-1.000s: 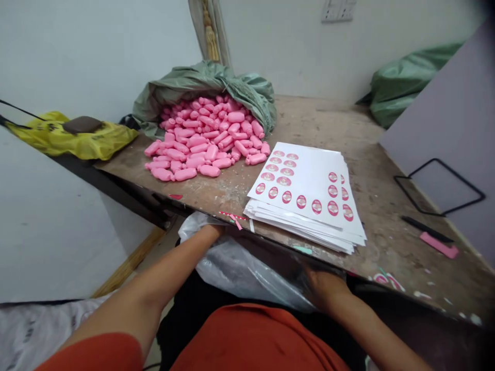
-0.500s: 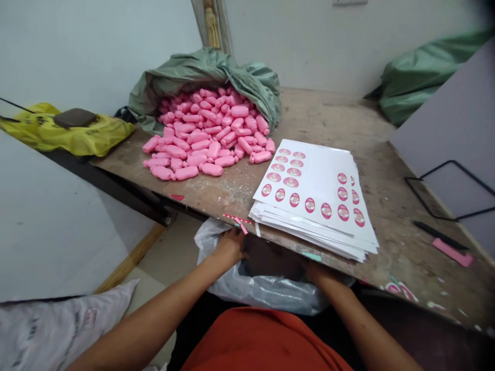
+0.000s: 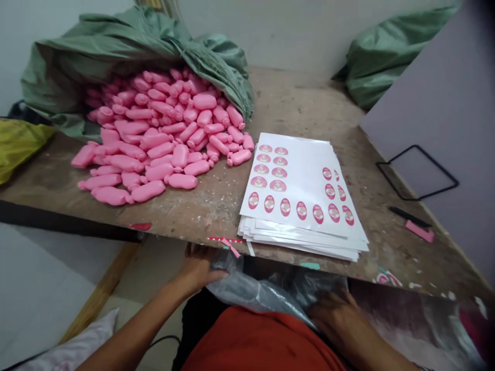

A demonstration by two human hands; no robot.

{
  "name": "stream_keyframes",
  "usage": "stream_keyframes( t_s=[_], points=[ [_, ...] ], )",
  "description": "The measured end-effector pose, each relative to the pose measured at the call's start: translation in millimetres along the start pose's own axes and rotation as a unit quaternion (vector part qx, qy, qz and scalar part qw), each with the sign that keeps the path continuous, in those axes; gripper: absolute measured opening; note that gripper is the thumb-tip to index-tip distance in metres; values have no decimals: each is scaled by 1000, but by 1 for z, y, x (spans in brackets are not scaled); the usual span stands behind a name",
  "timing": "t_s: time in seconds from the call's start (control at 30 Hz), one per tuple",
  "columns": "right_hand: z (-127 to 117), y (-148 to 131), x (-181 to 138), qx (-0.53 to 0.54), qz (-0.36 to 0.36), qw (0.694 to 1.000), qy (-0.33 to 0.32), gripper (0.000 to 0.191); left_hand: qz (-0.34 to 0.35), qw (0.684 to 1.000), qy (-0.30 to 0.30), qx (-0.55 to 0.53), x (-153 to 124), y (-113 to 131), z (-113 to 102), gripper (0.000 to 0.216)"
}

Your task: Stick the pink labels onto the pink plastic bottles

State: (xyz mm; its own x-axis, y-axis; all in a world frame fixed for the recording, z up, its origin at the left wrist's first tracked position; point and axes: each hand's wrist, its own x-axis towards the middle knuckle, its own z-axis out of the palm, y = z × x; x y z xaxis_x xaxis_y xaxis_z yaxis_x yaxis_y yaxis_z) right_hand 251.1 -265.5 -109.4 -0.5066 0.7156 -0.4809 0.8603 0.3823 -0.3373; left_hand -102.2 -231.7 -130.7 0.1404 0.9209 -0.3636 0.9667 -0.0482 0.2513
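A clear plastic bag [image 3: 255,291] hangs open below the table's front edge, just in front of my lap. My left hand [image 3: 199,270] grips its left rim, thumb toward me, with the fingertips partly under the table edge. On the other side my right hand [image 3: 336,314] is closed on the bag's right rim; its fingers are partly in shadow. The inside of the bag is dark and mostly hidden. Above it on the table lies a stack of sticker sheets [image 3: 297,175] printed with pink oval and dome-shaped labels.
Many pink plastic bottles [image 3: 162,149] spill from a green woven sack [image 3: 116,38] at the left. Another green sack [image 3: 386,56] stands back right. A black wire frame [image 3: 419,198], a black-and-pink cutter [image 3: 419,232] and a yellow bag [image 3: 19,147] lie on the wooden table [image 3: 286,98].
My view has moved closer to the table and bottles. Both hands have shifted, the left one leftward and the right one toward me, and the bag's near rim is drawn more taut between them.
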Motion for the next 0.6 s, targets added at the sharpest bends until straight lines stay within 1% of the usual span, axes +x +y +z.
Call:
stream_keyframes(
  t_s=[0.07, 0.13, 0.2, 0.23, 0.27, 0.33, 0.4, 0.43, 0.5, 0.6],
  points=[
    [-7, 1, 6, 30, -9, 999, -20, 31, 13, 1000, -1, 2, -7, 4, -4, 57],
    [-14, 3, 11, 70, -35, 995, -54, 38, 76, 997, -4, 10, -17, 11, -1, 52],
    [-18, 6, 15, 99, -70, 989, -83, 39, 152, 988, -18, 15, -32, 14, 14, 56],
    [-19, 8, 15, 108, -82, 987, -90, 37, 176, 984, -28, 11, -42, 15, 25, 58],
    [-19, 10, 15, 116, -91, 985, -90, 36, 183, 982, -35, 4, -52, 13, 38, 57],
    [-15, 14, 13, 133, -105, 982, -81, 35, 166, 986, -29, -10, -73, 9, 63, 53],
    [-9, 17, 13, 138, -105, 983, -60, 36, 144, 990, -4, -6, -89, 4, 78, 51],
    [-6, 19, 13, 135, -101, 985, -45, 36, 134, 991, 11, 4, -93, 3, 79, 52],
    [-3, 21, 14, 127, -97, 987, -5, 38, 117, 992, 37, 25, -92, 5, 68, 52],
    [-5, 23, 14, 115, -110, 986, 49, 38, 119, 989, 77, 37, -73, 18, 32, 44]
  ],
)
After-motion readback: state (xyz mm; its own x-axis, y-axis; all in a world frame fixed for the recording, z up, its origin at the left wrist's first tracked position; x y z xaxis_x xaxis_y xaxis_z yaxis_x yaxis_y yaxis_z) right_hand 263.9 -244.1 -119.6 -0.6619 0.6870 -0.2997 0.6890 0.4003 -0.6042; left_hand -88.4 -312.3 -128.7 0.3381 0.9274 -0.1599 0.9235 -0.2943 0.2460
